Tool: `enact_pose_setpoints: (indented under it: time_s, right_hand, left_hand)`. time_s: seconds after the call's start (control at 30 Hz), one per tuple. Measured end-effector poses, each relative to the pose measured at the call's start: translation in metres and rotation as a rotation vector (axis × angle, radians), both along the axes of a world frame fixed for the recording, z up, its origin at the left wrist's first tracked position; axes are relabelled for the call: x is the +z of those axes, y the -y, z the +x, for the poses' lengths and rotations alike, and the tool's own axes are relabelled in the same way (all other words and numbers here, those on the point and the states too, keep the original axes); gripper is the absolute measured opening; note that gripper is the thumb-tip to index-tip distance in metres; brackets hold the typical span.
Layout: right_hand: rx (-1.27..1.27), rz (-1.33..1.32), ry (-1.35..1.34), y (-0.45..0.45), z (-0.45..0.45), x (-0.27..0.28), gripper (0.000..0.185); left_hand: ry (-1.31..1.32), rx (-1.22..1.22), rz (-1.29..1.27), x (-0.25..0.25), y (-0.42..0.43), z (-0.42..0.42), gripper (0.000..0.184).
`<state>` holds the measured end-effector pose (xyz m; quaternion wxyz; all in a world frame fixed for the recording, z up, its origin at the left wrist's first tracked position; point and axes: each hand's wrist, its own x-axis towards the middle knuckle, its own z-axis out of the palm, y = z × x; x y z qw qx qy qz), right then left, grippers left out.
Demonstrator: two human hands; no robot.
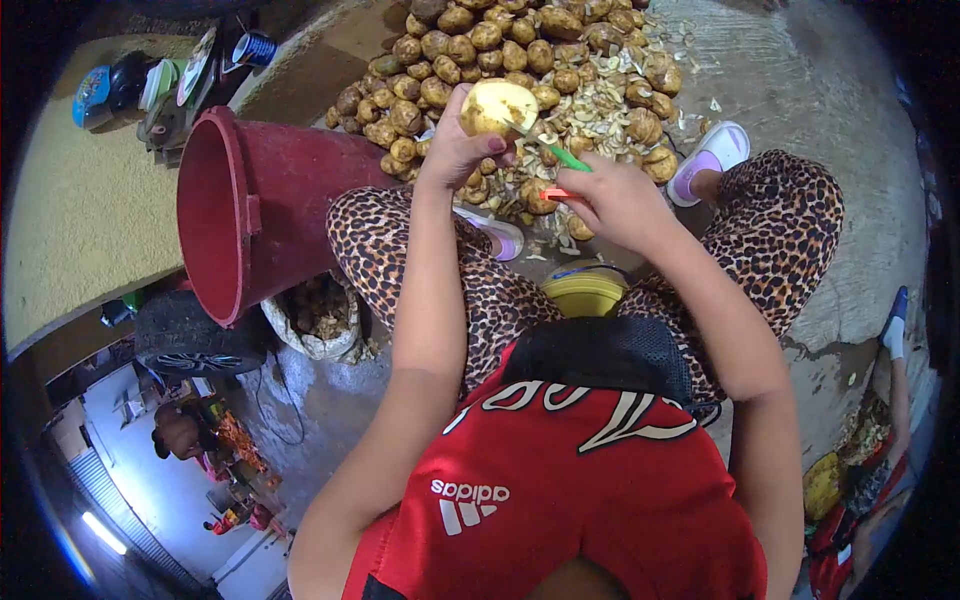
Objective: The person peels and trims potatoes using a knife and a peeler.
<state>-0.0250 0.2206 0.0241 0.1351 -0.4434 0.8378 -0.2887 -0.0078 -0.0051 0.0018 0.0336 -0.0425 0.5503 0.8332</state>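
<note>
My left hand (465,150) is closed around a large potato (494,108), holding it up over the heap. Pale flesh shows on the side of the potato facing me, with brownish skin left along parts of it. My right hand (618,205) grips a small knife with a green handle (565,156); its thin blade reaches the potato's lower right edge. An orange piece (566,194) also sticks out of my right fist, and I cannot tell what it is. Beneath both hands lie unpeeled potatoes (485,36) and scattered peelings (580,105).
A large red bucket (245,205) lies tilted on my left, beside a sack (318,318) of dark contents and a tyre (190,335). Between my legs stands a yellow bucket (585,293). Other people are at the lower left and right edges.
</note>
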Motion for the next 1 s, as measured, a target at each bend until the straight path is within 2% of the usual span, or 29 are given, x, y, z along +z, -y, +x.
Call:
enact_pose_setpoints:
  time_s: [0.6,0.8,0.93,1.0]
  right_hand:
    - [0.028,-0.144,0.044,0.002,0.001,-0.006,0.013]
    - [0.025,-0.074,-0.003,0.005,-0.003,-0.014,0.011]
    - [0.046,-0.122,-0.003,0.007,-0.006,-0.019,0.014]
    - [0.012,-0.065,-0.010,0.011,-0.005,-0.020,0.017]
  left_hand:
    - [-0.014,0.008,-0.072,-0.002,0.001,-0.003,0.080]
    - [-0.032,0.020,-0.080,-0.003,-0.001,-0.002,0.074]
    - [-0.015,0.036,-0.077,0.001,-0.004,0.000,0.064]
    - [0.016,0.053,-0.045,0.004,-0.006,0.001,0.058]
